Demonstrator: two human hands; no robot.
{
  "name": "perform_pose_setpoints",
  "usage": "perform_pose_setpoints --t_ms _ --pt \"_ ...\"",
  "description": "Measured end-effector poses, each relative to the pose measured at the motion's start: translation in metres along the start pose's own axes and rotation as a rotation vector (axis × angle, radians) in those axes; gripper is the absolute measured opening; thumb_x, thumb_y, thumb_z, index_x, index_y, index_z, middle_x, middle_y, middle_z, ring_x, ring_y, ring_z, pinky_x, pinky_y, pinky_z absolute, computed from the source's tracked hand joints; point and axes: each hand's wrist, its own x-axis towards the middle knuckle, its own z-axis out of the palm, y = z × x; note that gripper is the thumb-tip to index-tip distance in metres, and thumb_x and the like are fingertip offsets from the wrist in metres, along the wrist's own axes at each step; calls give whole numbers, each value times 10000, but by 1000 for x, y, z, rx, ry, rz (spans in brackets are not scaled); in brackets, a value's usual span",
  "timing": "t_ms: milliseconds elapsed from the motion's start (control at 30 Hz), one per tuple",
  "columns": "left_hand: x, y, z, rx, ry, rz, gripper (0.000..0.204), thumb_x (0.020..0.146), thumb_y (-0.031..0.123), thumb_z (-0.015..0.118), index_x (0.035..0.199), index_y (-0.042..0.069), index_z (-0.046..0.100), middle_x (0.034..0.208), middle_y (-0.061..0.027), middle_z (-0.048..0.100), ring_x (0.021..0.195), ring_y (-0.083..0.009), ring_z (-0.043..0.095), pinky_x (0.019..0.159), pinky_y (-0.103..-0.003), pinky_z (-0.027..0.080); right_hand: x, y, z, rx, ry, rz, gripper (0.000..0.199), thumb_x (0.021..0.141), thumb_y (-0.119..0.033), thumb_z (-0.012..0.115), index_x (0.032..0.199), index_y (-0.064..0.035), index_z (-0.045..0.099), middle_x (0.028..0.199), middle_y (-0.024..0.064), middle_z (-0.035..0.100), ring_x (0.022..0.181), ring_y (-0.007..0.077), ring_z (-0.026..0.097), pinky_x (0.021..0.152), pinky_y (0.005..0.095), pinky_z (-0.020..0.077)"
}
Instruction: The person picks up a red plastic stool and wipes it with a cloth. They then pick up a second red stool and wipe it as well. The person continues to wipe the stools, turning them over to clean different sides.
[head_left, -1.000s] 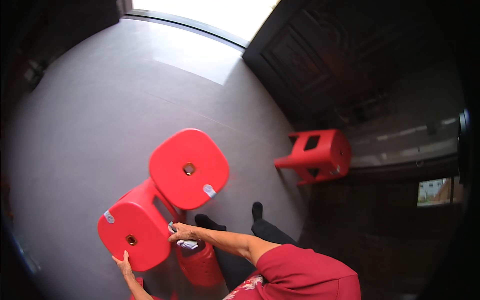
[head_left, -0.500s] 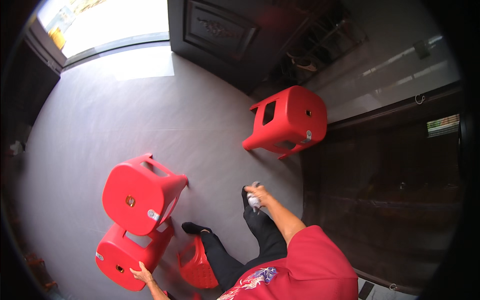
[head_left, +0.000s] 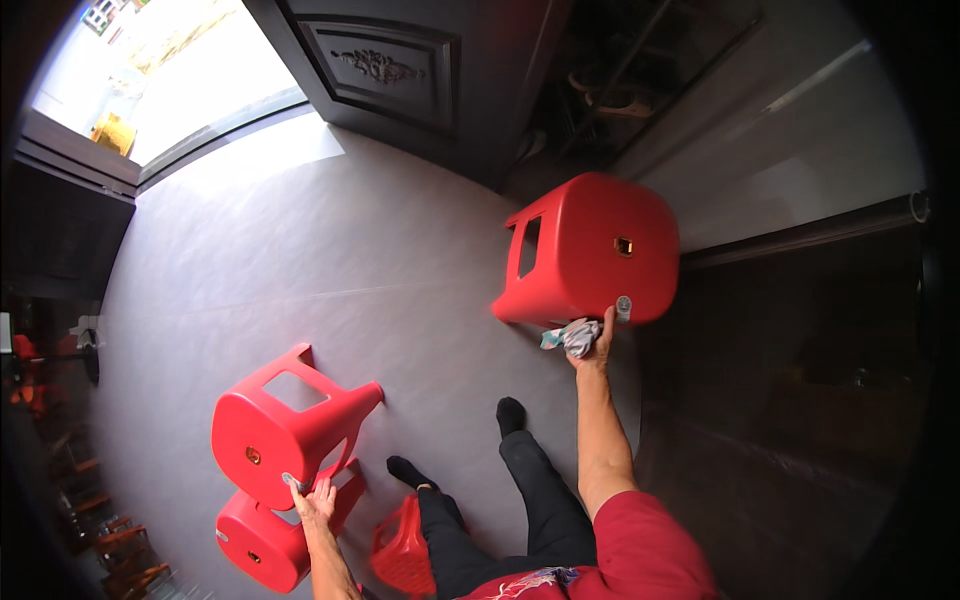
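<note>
My left hand (head_left: 317, 504) is at the near edge of a red plastic stool (head_left: 245, 440), its thumb by the label on the seat and its fingers stretched out and apart along the side. A second red stool (head_left: 260, 545) stands close behind that one, nearer to me and partly covered by it. In my right hand (head_left: 597, 352) is a crumpled grey-white cloth (head_left: 575, 338), bunched between the fingers. That hand's thumb reaches up to the seat rim of a third red stool (head_left: 620, 245), beside its label.
A low red plastic seat with a perforated top (head_left: 405, 560) is beside my left leg. Beyond the grey floor (head_left: 400, 260) stand a dark carved door (head_left: 380, 70) and a bright doorway. A dark shoe rack (head_left: 620, 95) is behind the right stool; dark furniture (head_left: 780, 400) lines the right.
My right hand has moved from over my leg, forward and right to the right stool, with the cloth. My left hand has shifted from the nearer left stool to the edge of the farther one.
</note>
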Motion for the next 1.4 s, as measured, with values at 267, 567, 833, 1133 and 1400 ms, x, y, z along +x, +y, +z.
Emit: perform_pose_setpoints --t_ms 267,567,833,1133,1400 --pt "6 -2 64 -479 32 48 970 593 443 793 1333 75 285 1397 -144 245 1239 -344 317 995 -481 361 6 11 11 -21 10 -224 454 697 -593 657 697 -161 516 509 -49 392 426 104 411 401 242 351" --pt "7 -10 71 -524 107 -42 906 531 377 844 1254 62 399 1311 -132 358 1158 -350 382 976 -501 388 -29 46 44 -36 -72 -125 501 666 -555 706 590 -146 427 562 -28 442 523 124 472 500 242 429" --pt "-50 -9 116 -635 64 27 707 511 280 868 1112 111 536 1038 -46 570 1001 -267 492 888 -446 421 -83 63 94 51 40 0 496 630 -500 749 904 -149 532 604 -36 479 541 129 509 471 253 447" --pt "-61 -31 205 -524 22 137 755 524 449 840 1150 197 501 1100 -3 547 1039 -209 448 892 -408 328 -98 57 137 -408 196 -199 587 763 -659 503 974 -114 557 517 66 509 408 172 445 411 255 382" --pt "-78 -12 208 -483 35 -1 790 539 493 823 1167 169 471 1127 -26 517 1027 -229 464 893 -429 346 -132 84 177 -549 237 -127 613 730 -664 548 984 -107 515 684 68 535 533 204 530 468 317 447"
